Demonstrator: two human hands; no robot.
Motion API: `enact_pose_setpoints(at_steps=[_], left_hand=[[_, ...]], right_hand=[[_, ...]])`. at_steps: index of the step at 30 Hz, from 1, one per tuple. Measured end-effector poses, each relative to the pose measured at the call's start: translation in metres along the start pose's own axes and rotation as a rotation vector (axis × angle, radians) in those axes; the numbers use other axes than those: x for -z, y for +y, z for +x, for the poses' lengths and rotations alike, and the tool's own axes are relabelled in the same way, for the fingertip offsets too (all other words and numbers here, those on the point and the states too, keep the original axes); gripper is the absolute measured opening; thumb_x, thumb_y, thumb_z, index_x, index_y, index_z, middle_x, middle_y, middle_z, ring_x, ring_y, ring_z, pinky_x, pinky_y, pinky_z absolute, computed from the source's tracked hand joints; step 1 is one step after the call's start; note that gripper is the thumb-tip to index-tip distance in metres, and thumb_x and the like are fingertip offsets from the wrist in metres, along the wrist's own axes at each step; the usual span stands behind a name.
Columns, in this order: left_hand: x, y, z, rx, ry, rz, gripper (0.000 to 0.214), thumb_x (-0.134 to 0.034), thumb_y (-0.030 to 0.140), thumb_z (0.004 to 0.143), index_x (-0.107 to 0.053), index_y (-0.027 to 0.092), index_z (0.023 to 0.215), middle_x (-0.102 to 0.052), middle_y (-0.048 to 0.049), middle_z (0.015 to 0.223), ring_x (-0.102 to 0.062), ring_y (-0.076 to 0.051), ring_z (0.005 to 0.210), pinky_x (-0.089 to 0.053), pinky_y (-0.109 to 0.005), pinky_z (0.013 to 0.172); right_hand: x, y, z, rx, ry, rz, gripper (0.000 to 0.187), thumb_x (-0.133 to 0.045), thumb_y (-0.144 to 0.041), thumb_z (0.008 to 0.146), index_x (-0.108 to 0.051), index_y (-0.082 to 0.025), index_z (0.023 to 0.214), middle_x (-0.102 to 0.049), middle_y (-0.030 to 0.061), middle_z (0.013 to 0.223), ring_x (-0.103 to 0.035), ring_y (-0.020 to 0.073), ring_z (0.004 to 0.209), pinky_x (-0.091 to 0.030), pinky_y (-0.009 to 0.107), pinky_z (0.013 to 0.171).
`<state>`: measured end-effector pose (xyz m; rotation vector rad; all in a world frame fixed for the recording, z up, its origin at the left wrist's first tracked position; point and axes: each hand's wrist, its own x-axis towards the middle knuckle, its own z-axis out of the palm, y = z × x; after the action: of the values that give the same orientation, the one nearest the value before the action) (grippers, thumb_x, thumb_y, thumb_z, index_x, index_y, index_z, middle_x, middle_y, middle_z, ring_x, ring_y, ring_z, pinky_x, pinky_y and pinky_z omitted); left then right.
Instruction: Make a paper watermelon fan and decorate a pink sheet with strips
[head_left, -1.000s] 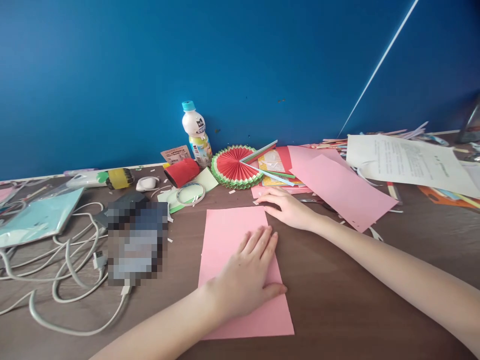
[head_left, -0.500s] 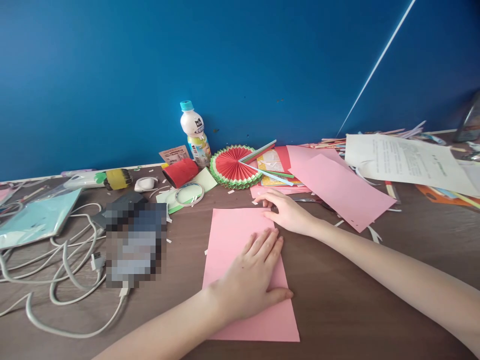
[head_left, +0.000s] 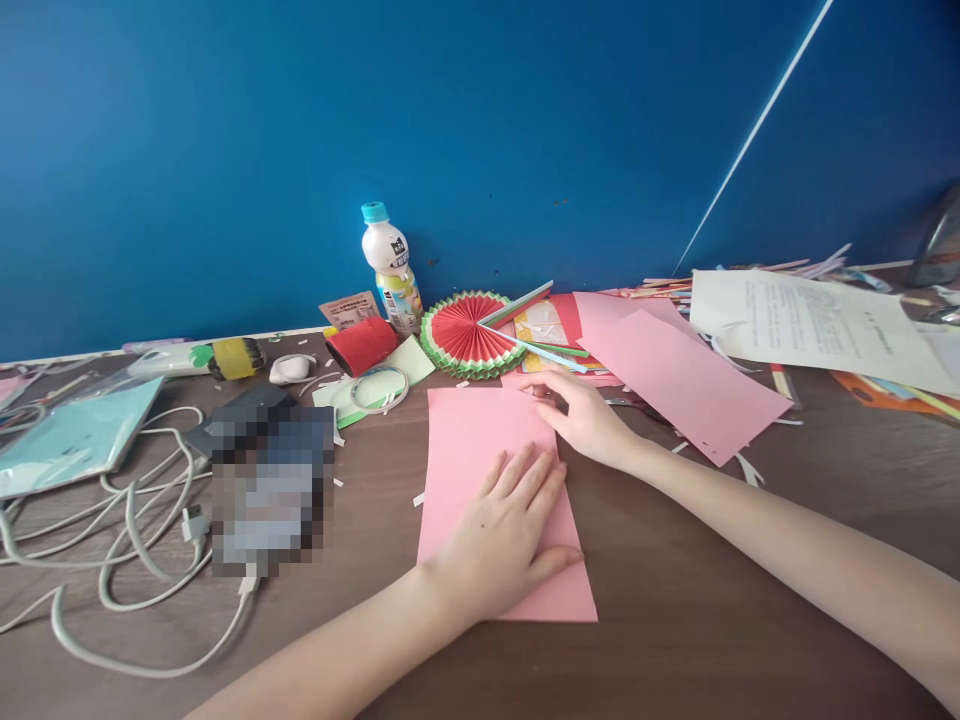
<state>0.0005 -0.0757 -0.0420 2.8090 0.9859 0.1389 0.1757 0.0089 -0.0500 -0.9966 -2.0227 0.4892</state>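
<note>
A pink sheet of paper [head_left: 472, 450] lies flat on the brown table in front of me. My left hand [head_left: 502, 535] rests flat on its lower right part, fingers stretched out and together. My right hand [head_left: 585, 415] sits at the sheet's top right corner, fingers curled down onto the paper's edge. Neither hand lifts anything off the table.
Behind the sheet lie a red and green paper fan [head_left: 466, 333], a small bottle [head_left: 390, 265], a red roll [head_left: 362, 344], a tape ring [head_left: 380, 387] and more pink sheets [head_left: 675, 375]. White cables [head_left: 120, 540] and a blurred object sit left. Printed paper [head_left: 810, 325] lies far right.
The pink sheet has slid away from me, toward the wall, with both hands moving along on it. My right hand has shifted slightly right and up.
</note>
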Motion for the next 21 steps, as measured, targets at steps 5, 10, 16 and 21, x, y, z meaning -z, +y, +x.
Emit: enact_pose_setpoints(at_steps=[5, 10, 16, 21], left_hand=[[0.000, -0.005, 0.000, 0.043, 0.015, 0.004, 0.057, -0.019, 0.042, 0.092, -0.025, 0.013, 0.139, -0.025, -0.0059, 0.147, -0.016, -0.025, 0.137, -0.016, -0.047, 0.111], [-0.001, -0.006, 0.000, 0.039, 0.015, -0.007, 0.055, -0.023, 0.041, 0.091, -0.026, 0.015, 0.139, -0.025, -0.0051, 0.147, -0.018, -0.024, 0.137, -0.019, -0.047, 0.110], [0.000, -0.005, 0.001, 0.023, 0.023, -0.023, 0.055, -0.028, 0.040, 0.090, -0.024, 0.018, 0.140, -0.026, -0.0054, 0.147, -0.021, -0.024, 0.136, -0.023, -0.046, 0.108], [-0.003, -0.004, 0.001, 0.018, 0.031, -0.032, 0.056, -0.028, 0.041, 0.090, -0.023, 0.019, 0.140, -0.027, -0.0043, 0.147, -0.021, -0.024, 0.135, -0.022, -0.045, 0.108]], right_hand=[[0.007, 0.012, 0.004, 0.034, 0.090, -0.059, 0.026, -0.047, -0.007, 0.078, -0.055, -0.022, 0.097, -0.049, 0.0057, 0.095, -0.052, 0.0197, 0.094, -0.044, 0.037, 0.084], [0.005, 0.022, 0.005, 0.072, 0.079, -0.095, 0.023, -0.043, -0.003, 0.077, -0.055, -0.021, 0.085, -0.053, 0.0063, 0.094, -0.053, 0.0203, 0.095, -0.045, 0.038, 0.083], [0.003, 0.024, 0.004, 0.103, 0.019, -0.121, 0.026, -0.040, -0.003, 0.079, -0.058, -0.021, 0.083, -0.058, 0.0052, 0.089, -0.057, 0.0194, 0.089, -0.045, 0.038, 0.082], [0.002, 0.025, 0.003, 0.139, 0.026, -0.202, 0.025, -0.041, -0.005, 0.081, -0.061, -0.021, 0.082, -0.058, 0.0062, 0.089, -0.056, 0.0204, 0.089, -0.045, 0.039, 0.083]])
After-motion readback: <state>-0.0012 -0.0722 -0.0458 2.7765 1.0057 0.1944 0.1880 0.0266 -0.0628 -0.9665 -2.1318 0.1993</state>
